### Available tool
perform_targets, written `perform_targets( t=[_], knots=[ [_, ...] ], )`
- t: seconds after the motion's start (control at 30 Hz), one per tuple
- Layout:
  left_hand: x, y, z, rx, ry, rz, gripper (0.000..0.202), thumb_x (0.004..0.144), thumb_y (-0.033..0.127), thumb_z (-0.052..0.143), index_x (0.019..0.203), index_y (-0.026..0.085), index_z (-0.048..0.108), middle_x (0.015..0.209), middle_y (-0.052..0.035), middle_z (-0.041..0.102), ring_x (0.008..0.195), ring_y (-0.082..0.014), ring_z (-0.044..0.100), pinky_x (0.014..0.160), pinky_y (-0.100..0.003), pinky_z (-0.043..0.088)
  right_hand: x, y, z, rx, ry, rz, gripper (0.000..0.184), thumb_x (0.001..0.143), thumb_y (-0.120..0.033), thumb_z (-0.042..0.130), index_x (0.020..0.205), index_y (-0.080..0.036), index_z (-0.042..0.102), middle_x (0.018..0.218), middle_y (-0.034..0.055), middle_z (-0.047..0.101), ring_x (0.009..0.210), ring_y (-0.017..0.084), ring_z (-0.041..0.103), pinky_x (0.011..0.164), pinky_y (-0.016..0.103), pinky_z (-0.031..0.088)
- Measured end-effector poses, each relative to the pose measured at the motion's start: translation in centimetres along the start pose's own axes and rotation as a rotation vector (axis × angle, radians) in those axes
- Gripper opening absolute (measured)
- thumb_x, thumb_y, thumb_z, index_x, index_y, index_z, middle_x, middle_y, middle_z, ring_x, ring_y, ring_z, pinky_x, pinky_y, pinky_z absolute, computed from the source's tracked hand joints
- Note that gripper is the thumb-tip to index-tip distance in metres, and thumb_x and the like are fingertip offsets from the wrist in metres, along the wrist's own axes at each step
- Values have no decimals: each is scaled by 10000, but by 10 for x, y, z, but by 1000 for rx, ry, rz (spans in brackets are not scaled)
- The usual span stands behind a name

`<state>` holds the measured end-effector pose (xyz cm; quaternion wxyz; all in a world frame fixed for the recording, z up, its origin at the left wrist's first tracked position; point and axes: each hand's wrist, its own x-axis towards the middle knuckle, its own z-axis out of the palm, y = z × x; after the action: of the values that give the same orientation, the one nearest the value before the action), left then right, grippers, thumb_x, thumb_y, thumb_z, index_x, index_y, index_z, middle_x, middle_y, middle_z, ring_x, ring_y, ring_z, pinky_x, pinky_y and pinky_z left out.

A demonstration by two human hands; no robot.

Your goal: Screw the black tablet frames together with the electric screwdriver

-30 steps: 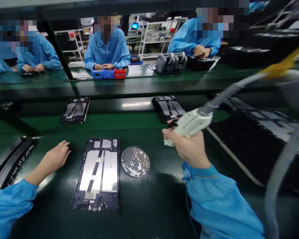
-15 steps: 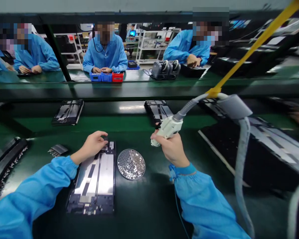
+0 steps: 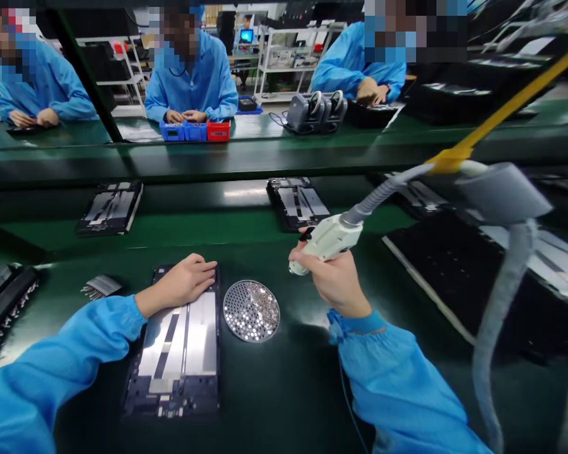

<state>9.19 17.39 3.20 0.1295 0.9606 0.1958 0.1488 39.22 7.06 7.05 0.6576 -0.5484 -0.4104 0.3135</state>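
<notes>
Head view suggests unfinished work: the device (image 3: pixel 201 334) lies open, the left hand (image 3: pixel 188 282) on its far end, any hold unclear, the right hand (image 3: pixel 339 282) gripping a driver (image 3: pixel 334 237) apart from it.

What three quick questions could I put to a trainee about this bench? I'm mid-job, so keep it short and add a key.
1. Open question: What is the right hand gripping?

2. True or false: The round perforated plate lies to the right of the flat device, as the camera sees it.

3. Fill in the blank (near or far): The left hand is over the ____ end of the flat device.

Key:
1. A white tool with a grey cable or hose running from it.
2. True.
3. Far.
</notes>
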Motion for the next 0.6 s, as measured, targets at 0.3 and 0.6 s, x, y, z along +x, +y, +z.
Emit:
perform_targets(
  t=[0.3,0.6],
  knots=[
    [-8,2,-10,169,-137,106,494,991,398,494,1359,93,621,1444,-154,580,1157,-356,639,955,-516,537,0,-1,6,-46,93,-29,244,656,-270,791,842,-196,652,830,10,677,762,184,662,723,364,535],
    [-51,65,3,228,-58,60,456,980,395,545,1318,109,652,1422,-157,604,1069,-365,663,830,-485,557,-45,-33,45,78,-57,-153,276,785,-195,713,1048,-256,659,612,-53,613,589,134,585,666,357,529]
  ],
)
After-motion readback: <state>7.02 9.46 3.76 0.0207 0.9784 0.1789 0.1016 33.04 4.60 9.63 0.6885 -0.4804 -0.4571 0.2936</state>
